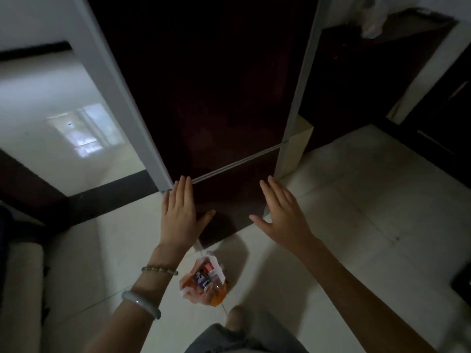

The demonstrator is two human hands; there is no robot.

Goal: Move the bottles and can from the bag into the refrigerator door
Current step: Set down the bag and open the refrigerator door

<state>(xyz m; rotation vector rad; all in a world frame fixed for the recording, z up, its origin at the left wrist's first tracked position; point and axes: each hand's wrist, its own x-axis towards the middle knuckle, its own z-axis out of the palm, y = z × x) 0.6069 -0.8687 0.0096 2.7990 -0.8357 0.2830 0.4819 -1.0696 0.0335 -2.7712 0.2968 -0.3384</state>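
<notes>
Nothing is moved yet, I judge: the refrigerator door (204,98) is shut, and the bag (204,284) sits on the floor (331,212) by my feet, bottles and can inside. My left hand (179,215) and right hand (283,212) are spread flat, empty, before the door's lower edge.

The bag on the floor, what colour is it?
Orange and white, see-through, in the head view: the bag sits below both open hands.

Quick count: two bare hands, left hand (179,214) and right hand (284,212), both flat with fingers spread. One fridge (216,98), two dark door panels. One bag (204,282) on floor, few drinks inside, exact number hard to tell. Two bracelets (141,303) on left wrist.
</notes>
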